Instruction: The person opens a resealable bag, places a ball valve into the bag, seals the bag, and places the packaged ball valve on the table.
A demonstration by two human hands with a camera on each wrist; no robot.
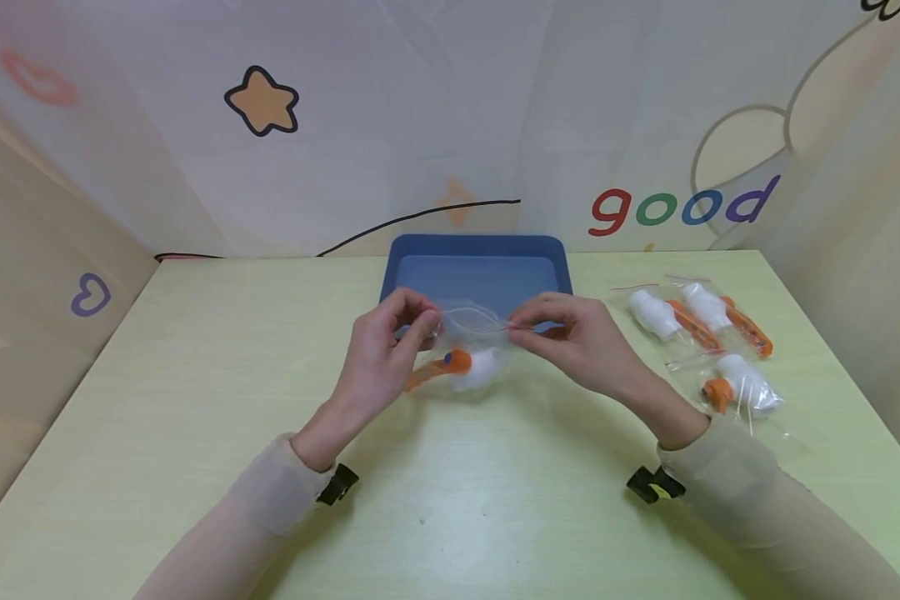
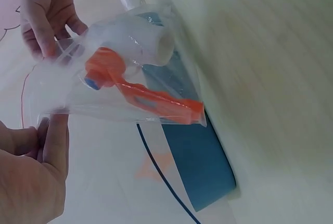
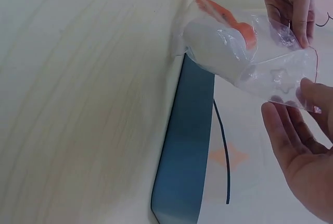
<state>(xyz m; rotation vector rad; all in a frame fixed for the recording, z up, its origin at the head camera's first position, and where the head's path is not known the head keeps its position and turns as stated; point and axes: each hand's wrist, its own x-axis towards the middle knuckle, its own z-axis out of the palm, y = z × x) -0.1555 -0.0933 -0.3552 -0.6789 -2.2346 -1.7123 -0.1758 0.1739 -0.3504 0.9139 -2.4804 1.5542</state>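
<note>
Both hands hold a clear zip bag (image 1: 474,318) above the table, in front of the blue tray. The left hand (image 1: 378,346) pinches one top corner between thumb and fingers; the right hand (image 1: 581,343) pinches the other. Between them the bag's mouth looks slightly parted, with a red line along its edge in the wrist views. Inside hang an orange plastic piece (image 2: 156,101) with a long handle and a blue tip, and a white rounded part (image 2: 127,36) resembling a small bottle. The plastic's glare blurs their details.
The blue tray (image 1: 480,245) stands against the back curtain. On the right of the table (image 1: 450,517) lie several more clear bags with white and orange parts, such as this near bag (image 1: 750,387). Printed curtains border the table at the back and sides.
</note>
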